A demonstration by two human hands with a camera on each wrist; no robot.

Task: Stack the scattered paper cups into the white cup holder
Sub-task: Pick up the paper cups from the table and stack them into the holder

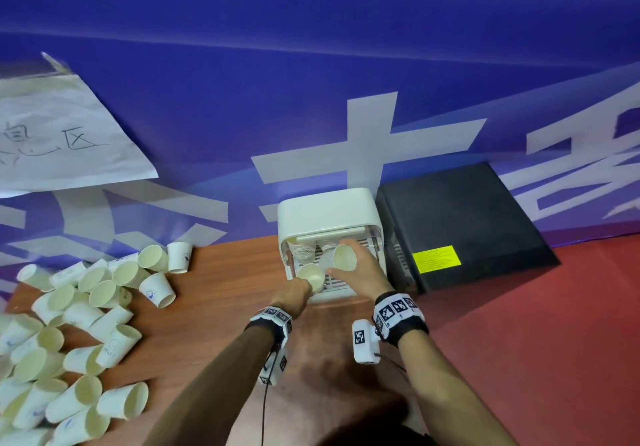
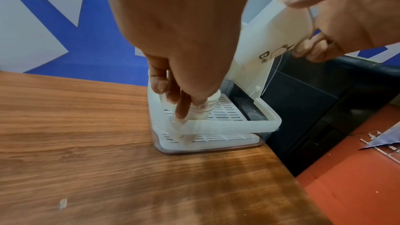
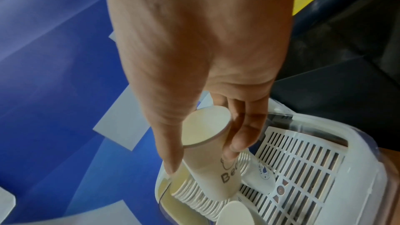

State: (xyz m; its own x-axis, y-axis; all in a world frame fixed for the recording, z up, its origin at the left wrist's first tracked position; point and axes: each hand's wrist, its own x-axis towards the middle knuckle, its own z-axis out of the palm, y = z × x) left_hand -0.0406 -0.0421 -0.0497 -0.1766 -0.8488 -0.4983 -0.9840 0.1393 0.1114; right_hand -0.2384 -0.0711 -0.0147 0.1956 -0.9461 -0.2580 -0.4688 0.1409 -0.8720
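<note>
Both hands at the white cup holder (image 1: 327, 210): right hand (image 1: 360, 269) fingers wrapped round a paper cup (image 1: 344, 257), tipped to nest on the stack inside, left hand (image 1: 294, 293) gripping a 2nd cup (image 1: 311, 276), prob. next in.

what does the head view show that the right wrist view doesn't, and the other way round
Only the head view shows the heap of loose paper cups on the wooden table, the handwritten paper sign, the left hand and both wristbands.

Only the right wrist view shows the row of nested cups lying on its side inside the holder, and the printed "Be" mark on the held cup.

Both show the right hand gripping that cup above the white cup holder, the slotted tray, the black box with its yellow label, and the blue banner.
</note>
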